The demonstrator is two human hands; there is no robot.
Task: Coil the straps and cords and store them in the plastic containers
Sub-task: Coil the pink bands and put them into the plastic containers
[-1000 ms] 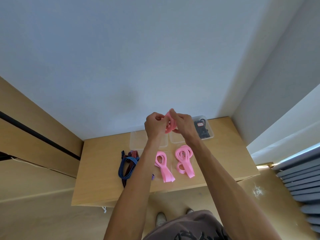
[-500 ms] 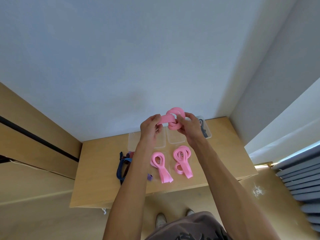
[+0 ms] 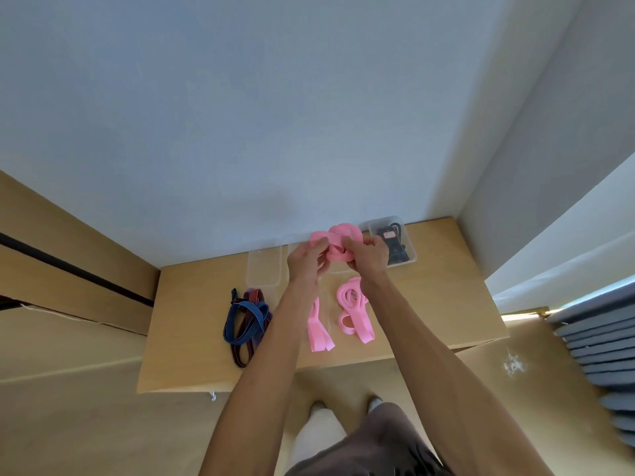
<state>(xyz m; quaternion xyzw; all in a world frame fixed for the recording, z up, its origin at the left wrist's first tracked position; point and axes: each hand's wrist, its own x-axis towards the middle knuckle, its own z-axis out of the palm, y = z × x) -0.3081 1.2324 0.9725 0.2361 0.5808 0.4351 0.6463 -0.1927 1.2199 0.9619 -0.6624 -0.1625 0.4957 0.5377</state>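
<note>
Pink strap (image 3: pixel 338 243) held above the table (image 3: pixel 429 286), near the containers (image 3: pixel 263 269). Left hand (image 3: pixel 305 261) pinches the loose end; right hand (image 3: pixel 366 257) grips the coil. Likely light, floppy, springy: hold across the loops.

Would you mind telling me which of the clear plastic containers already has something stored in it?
The rightmost container, by the table's back right corner: it holds a black item, while the leftmost container looks empty.

Three pink straps: one (image 3: pixel 338 243) held above the tabletop (image 3: pixel 192 345), two (image 3: pixel 318 329) (image 3: pixel 354 312) lying on it. One dark elastic bundle (image 3: pixel 245 321). Three clear containers (image 3: pixel 263 269) (image 3: pixel 343 267) (image 3: pixel 391 240) along the tabletop's far edge.
</note>
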